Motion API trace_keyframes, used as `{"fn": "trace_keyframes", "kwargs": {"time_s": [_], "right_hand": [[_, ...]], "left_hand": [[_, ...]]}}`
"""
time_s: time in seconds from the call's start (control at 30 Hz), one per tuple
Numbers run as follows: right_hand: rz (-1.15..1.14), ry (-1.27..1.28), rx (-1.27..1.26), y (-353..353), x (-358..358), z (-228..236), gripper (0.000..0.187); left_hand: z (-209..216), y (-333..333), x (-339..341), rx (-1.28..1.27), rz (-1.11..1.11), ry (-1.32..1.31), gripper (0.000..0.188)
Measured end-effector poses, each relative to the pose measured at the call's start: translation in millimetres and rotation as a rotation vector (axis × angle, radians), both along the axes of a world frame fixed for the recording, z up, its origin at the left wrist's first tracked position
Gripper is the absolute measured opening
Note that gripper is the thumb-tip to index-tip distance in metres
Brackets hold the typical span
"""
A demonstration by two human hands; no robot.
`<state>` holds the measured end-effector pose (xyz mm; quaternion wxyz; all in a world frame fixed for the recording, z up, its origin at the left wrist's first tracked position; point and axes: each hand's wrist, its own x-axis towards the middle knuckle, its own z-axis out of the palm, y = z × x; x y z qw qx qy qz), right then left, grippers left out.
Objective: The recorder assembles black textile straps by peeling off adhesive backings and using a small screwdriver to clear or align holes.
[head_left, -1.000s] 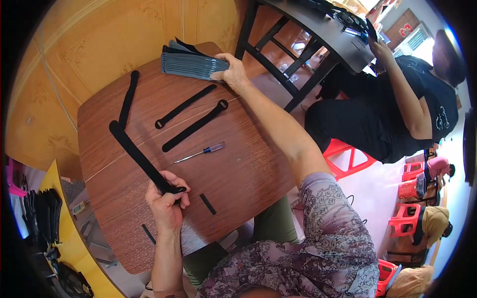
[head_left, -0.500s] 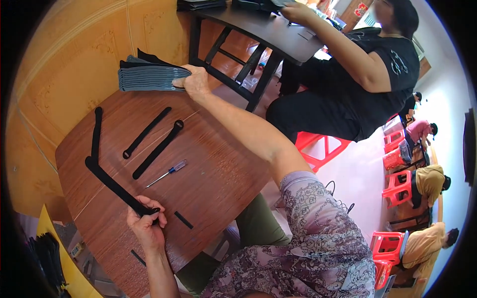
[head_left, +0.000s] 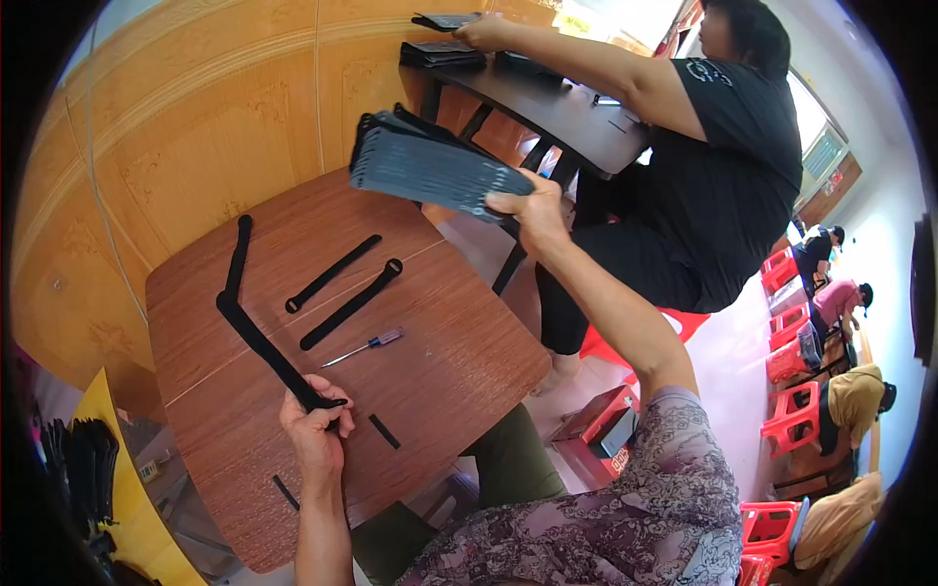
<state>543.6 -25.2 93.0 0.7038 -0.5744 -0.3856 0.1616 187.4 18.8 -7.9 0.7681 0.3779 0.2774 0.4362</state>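
Observation:
My left hand (head_left: 315, 422) is closed on the near end of a long black strap (head_left: 262, 344), over the brown table (head_left: 469, 342). The strap's far end meets another black strap (head_left: 238, 256) lying on the tabletop. Raised past the table's far right edge, my right hand (head_left: 539, 213) grips one end of a thick stack of grey and black strips (head_left: 425, 168), slightly fanned. Between the hands lie two black straps, an upper one (head_left: 337, 272) and a lower one (head_left: 352, 305), each with a ring-shaped end. A screwdriver (head_left: 376, 342) with a clear purple-blue handle rests nearer to me.
A short black strip (head_left: 384, 431) lies right of my left hand. Beyond stands a dark table (head_left: 557, 112), where a co-worker in black (head_left: 684, 195) holds similar strips. A yellow panel (head_left: 147, 518) and hanging black strips (head_left: 86, 469) are at left. A red box (head_left: 596, 430) stands at right.
My right hand has carried the stack rightward, off the table's far edge. My left hand keeps its hold on the strap. The co-worker's arm now stretches left with strips. The view has shifted.

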Motion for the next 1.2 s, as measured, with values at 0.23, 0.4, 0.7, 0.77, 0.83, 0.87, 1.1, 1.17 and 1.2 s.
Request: {"fn": "trace_keyframes", "kwargs": {"time_s": [0.23, 0.4, 0.7, 0.77, 0.83, 0.87, 1.1, 1.17, 1.2], "right_hand": [[-0.134, 0.029, 0.001, -48, 33, 56, 0.028], [-0.176, 0.158, -0.039, -63, 51, 80, 0.025], [-0.309, 0.411, -0.033, -77, 99, 89, 0.022], [-0.368, 0.489, 0.015, -80, 115, 88, 0.02], [-0.384, 0.513, 0.008, -84, 126, 86, 0.017], [-0.41, 0.522, -0.003, -85, 132, 84, 0.017], [-0.612, 0.53, -0.075, -80, 151, 86, 0.019], [-0.696, 0.433, -0.173, -76, 151, 91, 0.023], [-0.751, 0.369, -0.196, -75, 150, 93, 0.025]], "left_hand": [[0, 1, 1, 0.004, 0.004, -0.01, 0.032], [-1, 1, -1, -0.009, 0.018, -0.017, 0.033], [-3, 2, -1, 0.002, 0.007, 0.0, 0.033], [-3, 2, 0, -0.007, 0.034, -0.017, 0.032], [-2, 2, 0, -0.003, 0.03, -0.01, 0.032], [-1, 2, 1, 0.003, 0.031, -0.006, 0.032], [-2, 2, 2, 0.044, 0.033, 0.023, 0.03], [-4, 3, 1, 0.04, 0.035, 0.003, 0.03], [-3, 3, 1, 0.04, 0.038, 0.003, 0.03]]}}
